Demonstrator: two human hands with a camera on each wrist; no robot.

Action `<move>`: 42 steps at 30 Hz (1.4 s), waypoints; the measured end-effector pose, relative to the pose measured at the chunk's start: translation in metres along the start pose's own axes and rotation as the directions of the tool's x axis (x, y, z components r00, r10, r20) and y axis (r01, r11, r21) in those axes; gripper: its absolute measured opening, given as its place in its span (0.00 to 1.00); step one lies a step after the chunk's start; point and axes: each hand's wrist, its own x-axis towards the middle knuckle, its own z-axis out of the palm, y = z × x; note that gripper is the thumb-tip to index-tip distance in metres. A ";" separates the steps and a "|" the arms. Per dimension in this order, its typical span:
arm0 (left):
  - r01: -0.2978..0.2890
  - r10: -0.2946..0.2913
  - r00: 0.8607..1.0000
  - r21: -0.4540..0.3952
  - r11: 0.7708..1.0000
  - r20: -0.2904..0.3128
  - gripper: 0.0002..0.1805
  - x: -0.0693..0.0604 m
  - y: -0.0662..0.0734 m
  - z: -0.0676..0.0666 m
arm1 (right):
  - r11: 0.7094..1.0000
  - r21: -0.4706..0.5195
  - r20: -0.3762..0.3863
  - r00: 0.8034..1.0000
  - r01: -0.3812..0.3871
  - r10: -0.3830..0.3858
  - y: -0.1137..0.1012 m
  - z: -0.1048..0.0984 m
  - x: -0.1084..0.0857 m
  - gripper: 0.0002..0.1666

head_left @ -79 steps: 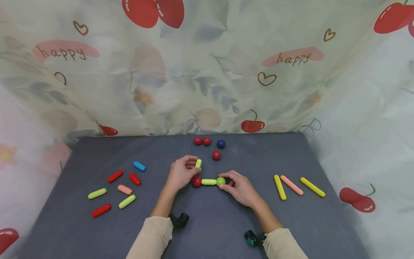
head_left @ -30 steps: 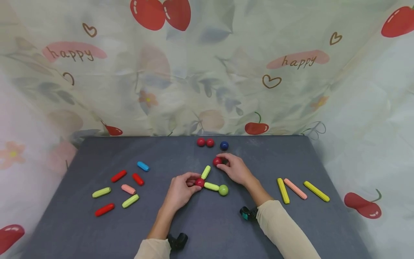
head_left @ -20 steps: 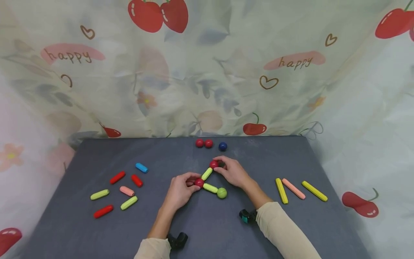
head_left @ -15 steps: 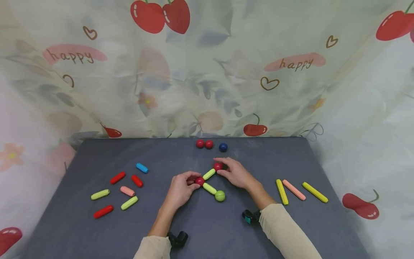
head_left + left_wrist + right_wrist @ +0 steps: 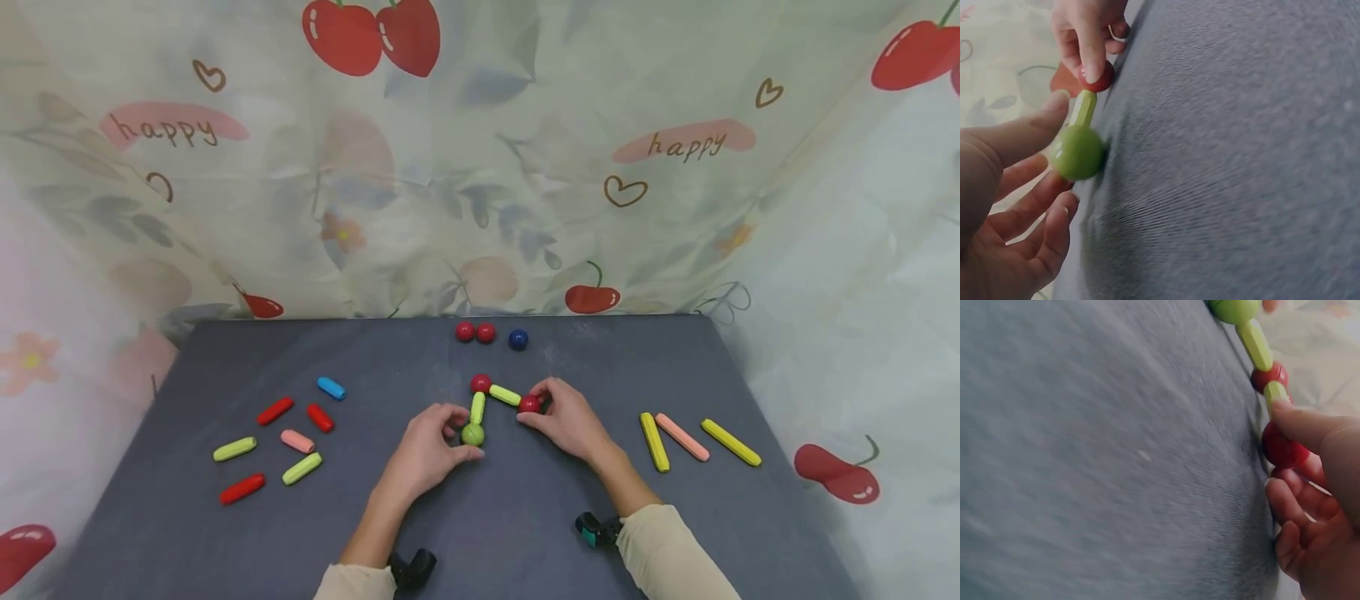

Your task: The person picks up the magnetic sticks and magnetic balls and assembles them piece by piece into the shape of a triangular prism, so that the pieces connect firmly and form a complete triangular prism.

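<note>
A bent chain of magnetic balls and rods lies at the middle of the table: a green ball (image 5: 472,435), a yellow-green rod (image 5: 477,407), a red ball (image 5: 481,383), a second yellow-green rod (image 5: 505,395) and another red ball (image 5: 529,404). My right hand (image 5: 572,421) pinches that end red ball between thumb and fingers. Around the green ball my left hand (image 5: 429,450) spreads its thumb and fingers; the left wrist view shows a gap between thumb and green ball (image 5: 1077,152). In the right wrist view the right thumb partly covers the second rod (image 5: 1275,394).
Two loose red balls (image 5: 476,332) and a blue ball (image 5: 518,339) sit near the back edge. Several short rods (image 5: 297,442) in red, blue, pink and yellow-green lie at left. Longer yellow rods (image 5: 655,442) and a pink rod (image 5: 682,437) lie at right.
My right hand has joined a red ball to the upright rod. The chain has since turned clockwise, and my left hand has let go of the middle red ball and come to the green ball.
</note>
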 end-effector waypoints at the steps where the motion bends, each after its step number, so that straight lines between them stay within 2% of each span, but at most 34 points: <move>1: -0.003 0.003 1.000 0.014 1.000 -0.004 0.26 0.000 0.000 0.001 | 1.000 0.007 0.000 1.000 -0.007 0.007 0.000 0.001 -0.003 0.24; 6: 0.010 -0.005 0.997 0.061 0.998 -0.073 0.19 0.001 -0.002 0.006 | 1.000 0.014 0.008 1.000 -0.006 0.006 -0.001 0.003 -0.017 0.26; 10: 0.008 -0.001 0.995 0.074 0.997 -0.099 0.18 0.004 -0.007 0.008 | 0.998 0.002 -0.004 0.998 0.065 -0.065 0.003 0.002 -0.022 0.25; 13: 0.013 -0.008 0.995 0.050 0.999 -0.100 0.18 0.003 -0.012 -0.001 | 0.994 -0.002 -0.016 0.994 0.109 -0.109 0.007 0.003 -0.023 0.23; 16: 0.012 -0.008 0.992 0.031 0.999 -0.130 0.19 0.001 -0.023 -0.025 | 0.991 0.011 -0.026 0.991 0.131 -0.131 0.009 0.004 -0.022 0.22; 20: 0.015 -0.006 0.983 0.043 0.999 -0.182 0.23 0.005 -0.049 -0.074 | 0.989 0.053 -0.039 0.990 0.138 -0.136 0.011 0.004 -0.021 0.21; 24: 0.083 -0.069 0.982 0.071 0.994 -0.177 0.27 0.009 -0.075 -0.118 | 0.991 0.073 -0.030 0.993 0.114 -0.112 0.012 0.003 -0.021 0.21; 27: 0.165 -0.149 0.978 0.106 0.981 -0.148 0.28 0.010 -0.087 -0.136 | 0.993 0.074 -0.014 0.995 0.097 -0.096 0.013 0.002 -0.022 0.20; 29: 0.212 -0.197 0.973 0.127 0.969 -0.123 0.28 0.012 -0.092 -0.141 | 0.993 0.074 -0.010 0.996 0.094 -0.094 0.013 0.001 -0.023 0.20; 33: 0.251 -0.237 0.967 0.177 0.952 -0.096 0.25 0.017 -0.099 -0.142 | 0.992 0.080 -0.004 0.995 0.095 -0.095 0.013 -0.001 -0.023 0.20; 42: 0.172 -0.143 0.983 0.304 0.937 -0.114 0.15 0.025 -0.105 -0.137 | 0.993 0.081 0.006 0.997 0.080 -0.081 0.014 0.001 -0.022 0.20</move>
